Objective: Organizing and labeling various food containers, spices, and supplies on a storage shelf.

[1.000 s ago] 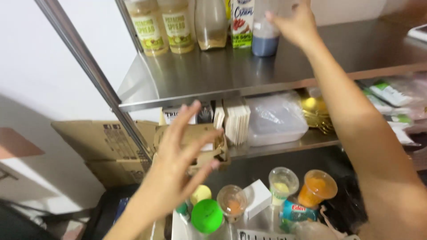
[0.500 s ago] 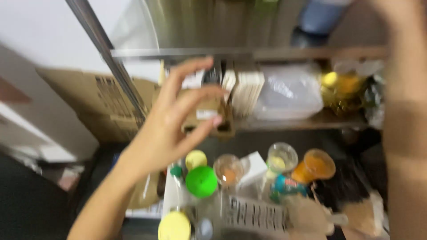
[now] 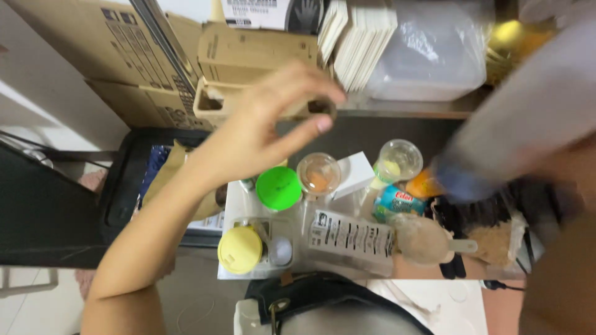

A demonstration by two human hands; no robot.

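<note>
The left hand (image 3: 261, 133) hangs in the middle of the frame, palm down, fingers half curled and spread, the thumb pointing right; it grips nothing and touches nothing. Directly beneath it, slightly toward the lower right, a green lid (image 3: 279, 188) sits on a container, and just right of that stands a clear cup with an orange residue (image 3: 318, 174). Lower left of the green lid lies a yellow lid (image 3: 239, 250), well below the hand. All of these crowd a white tray (image 3: 236, 198) in the lower centre. On the right side of the frame a large blurred grey bottle (image 3: 521, 118) slants from the upper right down toward the centre; the right hand holding it is too smeared to make out, so I cannot tell its grip. Under the bottle's lower end stand a second clear cup (image 3: 397, 160) and a small teal tin (image 3: 397, 202). Cardboard boxes (image 3: 93, 49) fill the upper left, behind the hand, with a stack of white sheets (image 3: 360, 43) at the top centre.
</note>
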